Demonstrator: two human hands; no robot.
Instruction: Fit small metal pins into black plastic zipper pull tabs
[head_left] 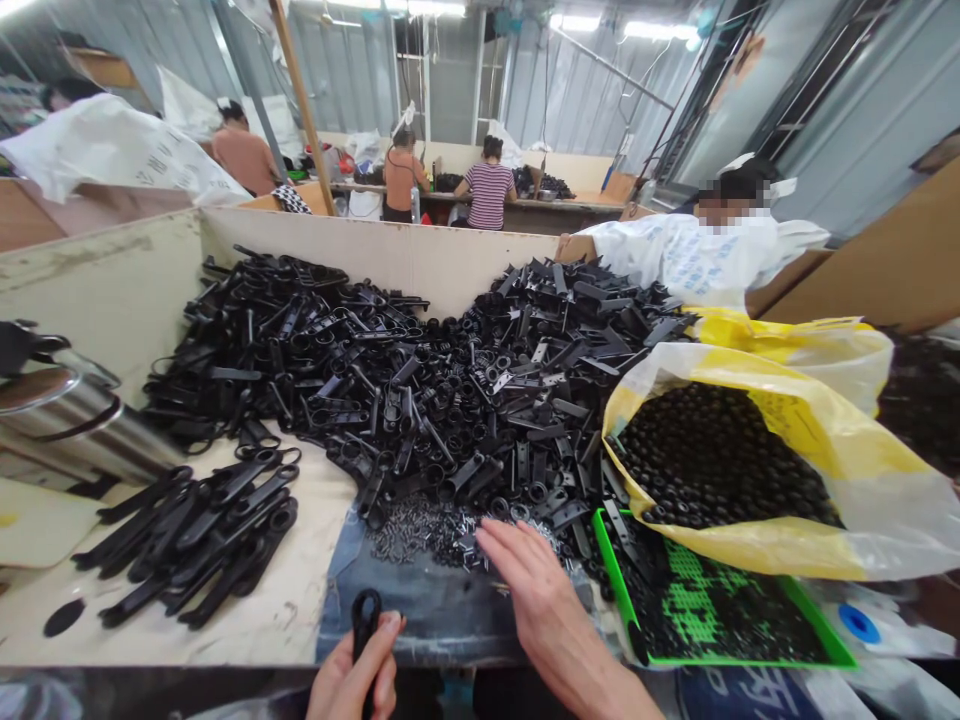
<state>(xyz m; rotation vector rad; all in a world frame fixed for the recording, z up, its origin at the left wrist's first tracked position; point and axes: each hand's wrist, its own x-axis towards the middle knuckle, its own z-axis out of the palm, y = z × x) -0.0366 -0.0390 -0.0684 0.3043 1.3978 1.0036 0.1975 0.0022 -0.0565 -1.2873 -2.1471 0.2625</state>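
My left hand (358,668) is closed around a black plastic handle part with a ring-shaped end (366,608), held upright by the table's front edge. The ring sticks out above the thumb; the lower part is mostly hidden by my fingers. My right hand (529,580) is stretched out flat, palm down, with its fingertips at a spread of small metal screws (409,528). Whether a screw lies under those fingertips is hidden. The screws rest on a dark cloth (427,590). Behind them rises a large heap of black plastic parts (360,370).
At left lie a pile of similar long black parts (217,525) and a steel flask (82,410). To the right are a green tray (817,625) of small black pieces and a yellow-white sack (885,490) of black beads. Several people sit beyond the low wooden partition (375,240).
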